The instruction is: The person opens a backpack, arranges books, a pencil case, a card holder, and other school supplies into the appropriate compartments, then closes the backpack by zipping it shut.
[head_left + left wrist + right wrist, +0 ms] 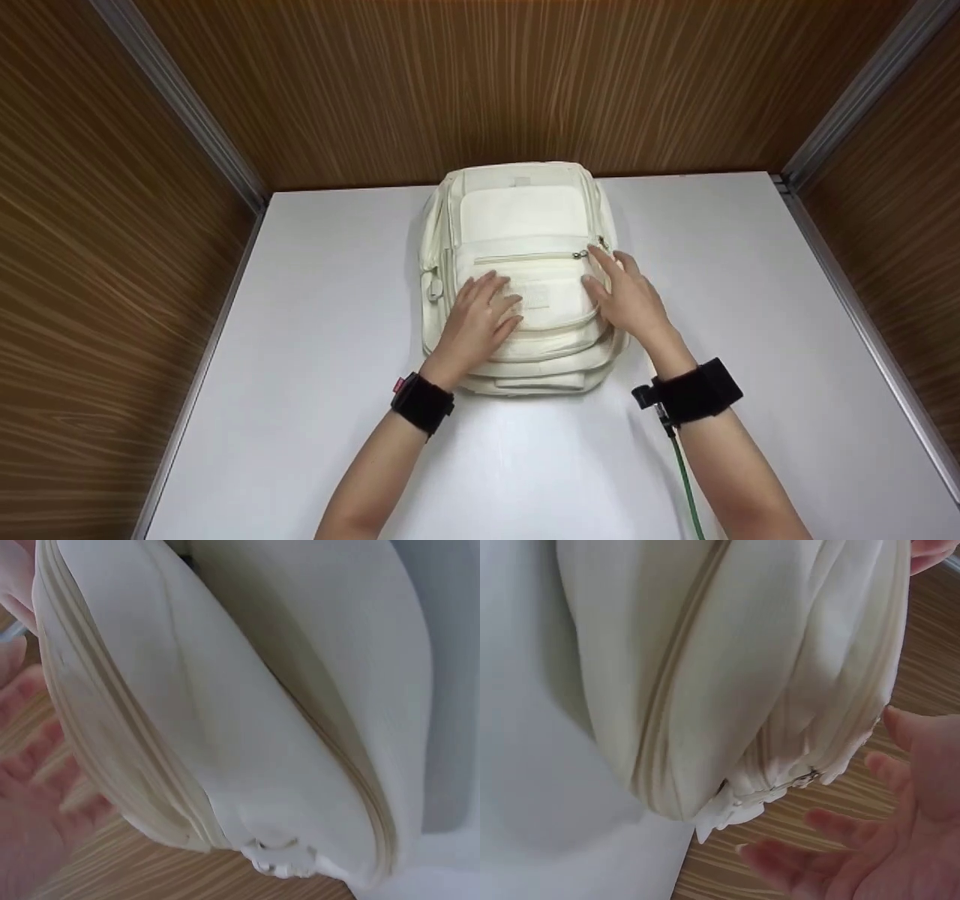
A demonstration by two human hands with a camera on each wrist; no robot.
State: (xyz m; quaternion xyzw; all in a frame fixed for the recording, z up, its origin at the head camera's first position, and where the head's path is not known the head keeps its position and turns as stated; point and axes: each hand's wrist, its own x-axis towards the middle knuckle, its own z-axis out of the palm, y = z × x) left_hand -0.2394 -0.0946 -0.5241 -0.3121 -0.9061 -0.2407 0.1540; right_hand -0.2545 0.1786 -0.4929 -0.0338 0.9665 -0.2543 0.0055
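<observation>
A cream backpack (525, 214) lies front side up on the white table, its top toward the back wall. Across its front runs a zipper (525, 257) with metal pulls at the right end. My left hand (474, 319) is over the lower left of the front, fingers spread and relaxed. At the right edge, my right hand (628, 296) has its fingers apart, with fingertips close to the zipper pulls. In the right wrist view, the thumb (911, 727) is right at the bag's edge. The left wrist view shows the bag's side pocket (247, 727) beside the loosely spread left fingers.
The white table (330, 300) extends on both sides of the bag. Wood-grain panels (510, 90) enclose it at the back, left and right. Black bands (424, 403) circle both wrists, and a green cable (686, 480) hangs from the right one.
</observation>
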